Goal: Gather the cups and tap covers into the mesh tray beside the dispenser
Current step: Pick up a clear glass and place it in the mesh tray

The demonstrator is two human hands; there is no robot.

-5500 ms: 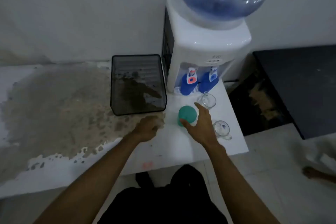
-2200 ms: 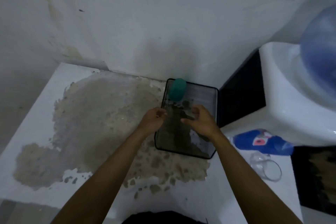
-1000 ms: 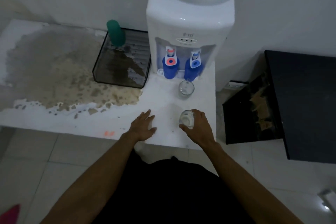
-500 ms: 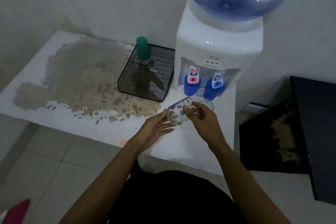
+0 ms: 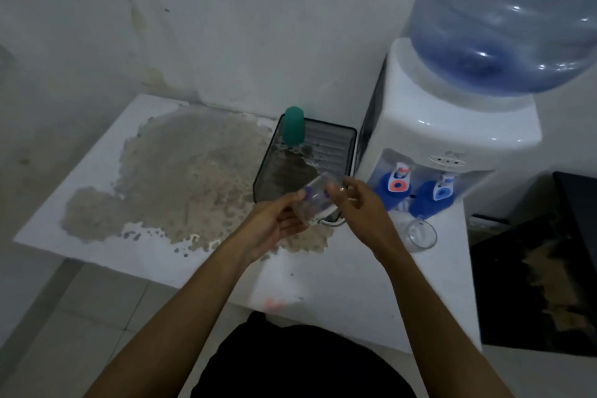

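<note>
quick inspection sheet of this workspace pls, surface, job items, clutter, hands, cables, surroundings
surface: white counter with a large patch of worn, brownish, flaked paint.
job's things: black mesh tray beside the white water dispenser, with a green plastic cup upside down in its far corner; clear glass cup with purple print held tilted over the tray's near edge; second clear glass cup on the counter below the taps; two blue tap covers on the dispenser taps.
clutter: nothing seen.
hands: left hand and right hand both grip the printed glass cup.
cables: nothing seen.
surroundings: stained white wall, blue water bottle on the dispenser, dark furniture on the right, tiled floor.
</note>
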